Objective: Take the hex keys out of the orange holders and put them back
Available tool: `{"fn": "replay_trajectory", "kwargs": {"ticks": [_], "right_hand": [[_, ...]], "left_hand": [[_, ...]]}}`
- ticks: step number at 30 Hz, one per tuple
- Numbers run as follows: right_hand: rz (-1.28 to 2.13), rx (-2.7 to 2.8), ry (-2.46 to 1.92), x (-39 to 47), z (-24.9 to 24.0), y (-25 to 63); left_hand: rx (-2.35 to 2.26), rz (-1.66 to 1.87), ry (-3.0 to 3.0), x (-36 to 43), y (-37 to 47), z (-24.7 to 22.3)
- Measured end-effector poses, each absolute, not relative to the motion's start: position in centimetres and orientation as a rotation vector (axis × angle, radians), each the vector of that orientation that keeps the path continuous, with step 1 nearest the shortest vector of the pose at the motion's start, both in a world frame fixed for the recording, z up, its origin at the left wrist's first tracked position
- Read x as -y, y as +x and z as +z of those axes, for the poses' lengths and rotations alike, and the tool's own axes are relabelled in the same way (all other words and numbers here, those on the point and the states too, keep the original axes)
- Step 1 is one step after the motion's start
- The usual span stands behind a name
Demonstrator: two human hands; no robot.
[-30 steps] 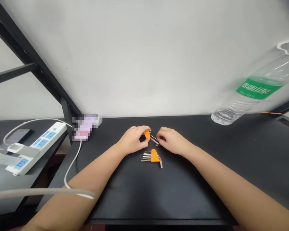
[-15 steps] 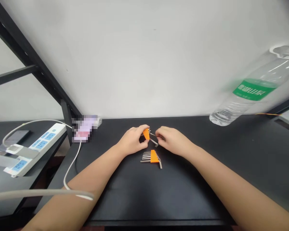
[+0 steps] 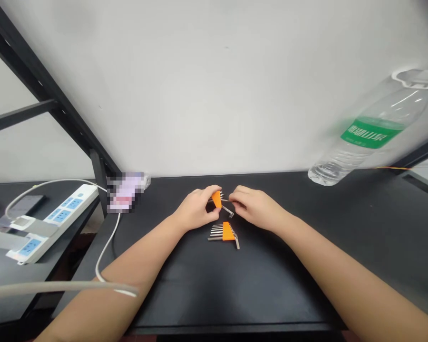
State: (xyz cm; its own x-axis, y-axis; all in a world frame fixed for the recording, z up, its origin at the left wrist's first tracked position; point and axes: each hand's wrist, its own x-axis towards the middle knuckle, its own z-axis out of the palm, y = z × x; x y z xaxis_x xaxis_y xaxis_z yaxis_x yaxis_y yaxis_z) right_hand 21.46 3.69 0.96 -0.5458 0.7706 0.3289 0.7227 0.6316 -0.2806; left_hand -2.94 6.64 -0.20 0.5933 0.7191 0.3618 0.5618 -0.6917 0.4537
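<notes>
My left hand (image 3: 197,208) is closed on an orange hex key holder (image 3: 217,199), pinched between thumb and fingers. Several metal hex keys stick out of it toward the right, their bent ends low beside my right hand. With its fingertips together, my right hand (image 3: 251,204) grips the end of a thin hex key (image 3: 227,200) that reaches to the holder. Whether this key sits in a slot is too small to tell. A second orange hex key holder (image 3: 228,231), filled with several keys, lies on the black table (image 3: 231,289) just nearer to me.
A large clear bottle (image 3: 373,133) with a green label stands at the back right, near the wall. On the left are a blurred-out phone (image 3: 125,192) with a white cable (image 3: 103,251), a white power strip (image 3: 59,223) and a black metal frame (image 3: 64,111).
Both hands stay almost in place. The thin key at my right fingertips now lies closer to level. The camera view has shifted slightly.
</notes>
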Motion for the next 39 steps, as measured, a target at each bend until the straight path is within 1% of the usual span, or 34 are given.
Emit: {"fn": "replay_trajectory", "kwargs": {"ticks": [7,9,14,16,20,25,39], "right_hand": [[0.009,2.536,-1.223,-3.2,1.7,21.2],[0.062,2.526,-1.192,-3.1,1.8,20.8],[0.362,2.389,-1.097,-3.0,1.4,19.5],[0.408,2.322,-1.086,-3.2,1.2,19.4],[0.358,2.279,-1.181,-4.0,0.7,20.5],[0.344,2.426,-1.329,-4.8,-0.3,21.6],[0.365,2.454,-1.39,-4.6,-0.3,21.3]], "left_hand": [[-1.019,0.727,2.606,-6.6,-2.8,-0.1],[-1.002,0.696,2.636,-6.5,-2.6,0.1],[-0.956,0.67,2.644,-6.4,-2.4,0.3],[-0.976,0.695,2.638,-6.4,-2.5,0.3],[-1.029,0.717,2.624,-6.5,-2.7,0.2],[-1.067,0.701,2.604,-6.5,-2.8,0.2],[-1.112,0.721,2.565,-6.8,-2.9,-0.2]]}}
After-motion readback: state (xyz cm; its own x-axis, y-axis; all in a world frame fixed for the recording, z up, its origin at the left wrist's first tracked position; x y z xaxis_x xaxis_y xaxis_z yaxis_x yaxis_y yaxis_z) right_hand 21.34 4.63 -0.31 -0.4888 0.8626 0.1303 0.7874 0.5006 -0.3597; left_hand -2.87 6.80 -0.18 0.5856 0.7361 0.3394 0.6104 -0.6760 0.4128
